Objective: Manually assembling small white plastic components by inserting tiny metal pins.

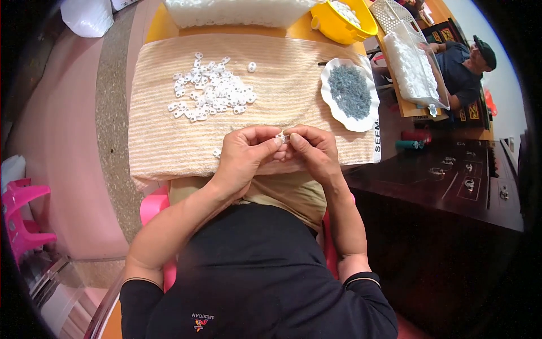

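Both hands meet near the front edge of a striped beige towel. My left hand [241,155] is closed in a pinch on a small white plastic piece [280,137]. Right beside it, my right hand [317,153] is also pinched; its fingertips touch the same spot, and what they hold is too small to name. Beyond the left hand lies a loose pile of white plastic pieces [220,90] with holes in them. One white piece [252,67] sits apart from the pile. At the right, a scalloped white plate [366,123] holds a heap of small grey-blue parts [349,90].
The towel [152,124] covers the tabletop. A clear bin [237,14] of white pieces and a yellow basin [339,34] stand at the far edge. Another person [466,70] sits at the right beyond a second bin [418,73]. Dark drawers [446,175] flank the right side.
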Demonstrator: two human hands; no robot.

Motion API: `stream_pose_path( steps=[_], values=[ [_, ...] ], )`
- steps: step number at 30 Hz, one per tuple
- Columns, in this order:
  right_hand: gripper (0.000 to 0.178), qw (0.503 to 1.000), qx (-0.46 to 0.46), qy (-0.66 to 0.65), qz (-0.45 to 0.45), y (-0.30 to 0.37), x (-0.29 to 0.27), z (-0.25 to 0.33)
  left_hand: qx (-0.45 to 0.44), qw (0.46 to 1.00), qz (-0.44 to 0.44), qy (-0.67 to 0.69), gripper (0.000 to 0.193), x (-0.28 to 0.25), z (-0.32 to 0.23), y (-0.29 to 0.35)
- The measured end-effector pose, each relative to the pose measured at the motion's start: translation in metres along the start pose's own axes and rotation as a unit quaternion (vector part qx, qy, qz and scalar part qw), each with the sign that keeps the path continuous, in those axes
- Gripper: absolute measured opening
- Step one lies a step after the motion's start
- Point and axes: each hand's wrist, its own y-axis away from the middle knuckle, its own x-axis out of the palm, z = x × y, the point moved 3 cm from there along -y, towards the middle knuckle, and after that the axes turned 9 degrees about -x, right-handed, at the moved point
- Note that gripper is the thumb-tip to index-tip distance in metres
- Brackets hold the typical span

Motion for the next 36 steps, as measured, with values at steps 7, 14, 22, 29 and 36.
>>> stream_pose_path(
  steps=[7,14,22,29,36],
  values=[
    [0.017,0.999,-0.009,0.043,-0.013,0.0,0.002,0.001,-0.007,1.0,0.01,0.002,0.018,-0.002,0.001,-0.001],
    [0.016,0.997,-0.013,0.076,-0.01,0.0,0.006,0.003,-0.017,1.0,0.0,-0.01,0.019,-0.002,0.001,0.0],
    [0.019,0.991,-0.017,0.132,0.008,0.001,0.007,0.004,0.001,0.999,0.001,-0.032,0.017,-0.003,0.006,-0.001],
    [0.019,0.986,-0.014,0.165,0.012,0.001,0.008,0.006,0.023,0.996,-0.012,-0.085,0.016,-0.004,0.009,-0.001],
    [0.019,0.982,-0.016,0.19,0.016,0.0,0.006,0.005,0.033,0.995,-0.01,-0.088,0.015,-0.004,0.01,-0.001]
  ],
)
